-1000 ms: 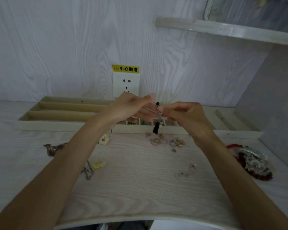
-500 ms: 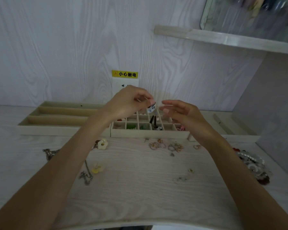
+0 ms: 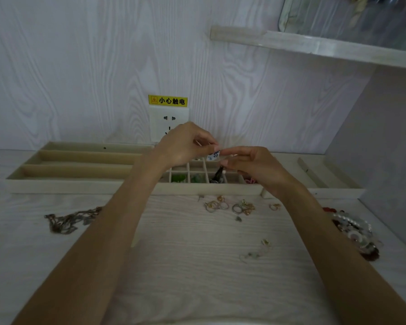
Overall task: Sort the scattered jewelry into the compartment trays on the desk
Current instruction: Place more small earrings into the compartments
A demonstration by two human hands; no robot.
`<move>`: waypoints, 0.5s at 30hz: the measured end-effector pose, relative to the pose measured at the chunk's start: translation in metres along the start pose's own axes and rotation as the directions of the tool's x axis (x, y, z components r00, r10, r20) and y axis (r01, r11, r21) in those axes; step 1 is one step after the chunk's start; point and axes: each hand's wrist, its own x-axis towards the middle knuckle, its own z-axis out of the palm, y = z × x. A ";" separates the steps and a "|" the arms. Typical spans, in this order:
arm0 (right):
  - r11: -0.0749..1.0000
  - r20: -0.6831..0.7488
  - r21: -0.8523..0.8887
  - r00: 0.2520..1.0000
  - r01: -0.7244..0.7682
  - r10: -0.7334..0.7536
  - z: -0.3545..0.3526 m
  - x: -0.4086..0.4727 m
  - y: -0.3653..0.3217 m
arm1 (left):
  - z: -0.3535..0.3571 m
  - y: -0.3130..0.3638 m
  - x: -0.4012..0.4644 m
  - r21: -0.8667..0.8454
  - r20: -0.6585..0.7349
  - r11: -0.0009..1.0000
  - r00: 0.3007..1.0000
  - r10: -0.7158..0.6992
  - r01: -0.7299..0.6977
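My left hand pinches a small blue-and-white earring above the grid tray. My right hand meets it from the right, thumb and forefinger closed on the earring's edge. Below the hands a black tassel earring lies in a front compartment, with green pieces in compartments to its left. Several rings are scattered on the desk just in front of the tray. A brownish chain lies at the left.
A long-slot tray stands left of the grid tray, another tray at the right. A pile of bead bracelets lies by the right edge. Small earrings rest mid-desk. A wall socket sits behind the hands.
The black tassel earring left my hands and now lies in a compartment. My left hand kept the blue-and-white earring, and my right hand has come back to pinch it.
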 end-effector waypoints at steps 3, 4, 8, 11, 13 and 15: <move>0.998 -0.054 -0.046 0.998 0.040 -0.042 0.003 0.001 0.001 | 0.000 -0.009 -0.002 0.008 -0.023 0.999 0.999 -0.038 0.039; 0.998 -0.055 -0.048 0.997 0.050 -0.052 0.005 0.002 0.002 | -0.001 -0.011 -0.002 0.011 -0.025 0.999 0.999 -0.047 0.047; 0.995 -0.055 -0.093 0.998 0.036 -0.041 0.009 0.002 0.003 | -0.002 -0.011 -0.001 0.016 -0.015 0.999 0.999 -0.046 0.046; 0.986 -0.066 -0.164 0.998 0.012 -0.023 0.007 0.003 0.006 | 0.000 -0.010 -0.001 0.028 0.017 0.999 0.999 -0.044 0.044; 0.984 -0.061 -0.179 0.998 0.000 -0.011 0.006 0.002 0.007 | 0.001 -0.009 -0.001 0.019 0.045 0.999 0.998 -0.040 0.039; 0.981 -0.063 -0.192 0.998 0.003 -0.015 0.004 0.002 0.007 | 0.001 -0.009 -0.001 0.020 0.052 0.999 0.998 -0.039 0.038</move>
